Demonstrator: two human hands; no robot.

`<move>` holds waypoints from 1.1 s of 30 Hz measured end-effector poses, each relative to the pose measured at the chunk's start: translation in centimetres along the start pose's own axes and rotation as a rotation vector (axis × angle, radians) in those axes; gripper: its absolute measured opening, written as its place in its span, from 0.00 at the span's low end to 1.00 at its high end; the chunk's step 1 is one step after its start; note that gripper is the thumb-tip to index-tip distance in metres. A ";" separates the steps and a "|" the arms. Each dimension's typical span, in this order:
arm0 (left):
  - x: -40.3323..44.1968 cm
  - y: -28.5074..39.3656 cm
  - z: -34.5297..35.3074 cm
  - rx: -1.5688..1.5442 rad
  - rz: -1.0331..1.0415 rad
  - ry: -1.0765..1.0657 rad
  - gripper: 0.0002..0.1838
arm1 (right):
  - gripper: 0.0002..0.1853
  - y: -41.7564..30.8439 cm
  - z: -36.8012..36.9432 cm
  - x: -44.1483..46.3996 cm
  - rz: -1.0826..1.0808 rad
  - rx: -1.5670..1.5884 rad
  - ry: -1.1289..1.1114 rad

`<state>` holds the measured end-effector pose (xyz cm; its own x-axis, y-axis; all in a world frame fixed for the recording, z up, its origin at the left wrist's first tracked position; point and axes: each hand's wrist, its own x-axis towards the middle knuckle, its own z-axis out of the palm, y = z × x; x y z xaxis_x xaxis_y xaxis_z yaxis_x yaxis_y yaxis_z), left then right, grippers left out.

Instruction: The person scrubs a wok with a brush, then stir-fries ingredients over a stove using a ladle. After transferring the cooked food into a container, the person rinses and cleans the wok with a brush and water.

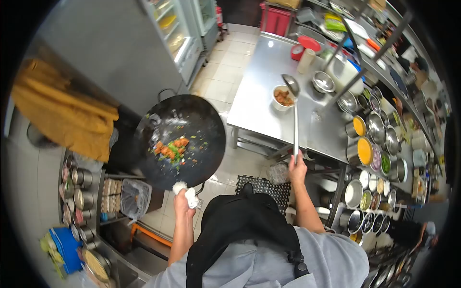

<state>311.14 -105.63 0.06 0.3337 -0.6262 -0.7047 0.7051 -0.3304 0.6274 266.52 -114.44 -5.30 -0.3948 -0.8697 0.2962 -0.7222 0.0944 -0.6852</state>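
My left hand (184,204) is closed on the near side of a large black wok (201,120), with a white cloth (191,197) bunched in its grip. Inside the wok lie orange-brown fried pieces (169,150) with green and pale chopped bits. A long-handled metal ladle (296,126) is gripped by my right hand (297,169) near the handle's end. The ladle's bowl is at the rim of a white round tub (281,106) holding brown fried pieces; whether they touch I cannot tell. The tub stands on the steel table (254,91).
Metal bowls (323,82) and a red scale (297,52) stand toward the table's back right. Pots with orange-yellow contents (365,151) and several ingredient containers line the right side. A yellow-brown cloth (62,110) hangs at left, above egg trays (111,194) and a lined bin (136,197).
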 end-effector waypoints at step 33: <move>2.6 -0.5 1.7 -0.166 -0.072 -0.278 0.04 | 0.19 -22.3 -9.8 -16.5 -0.138 0.242 -0.520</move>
<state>310.66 -108.30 -1.53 0.1117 -0.7817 -0.6136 0.8205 -0.2758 0.5007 283.56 -97.40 11.59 0.0682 -0.9952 0.0698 -0.5732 -0.0964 -0.8138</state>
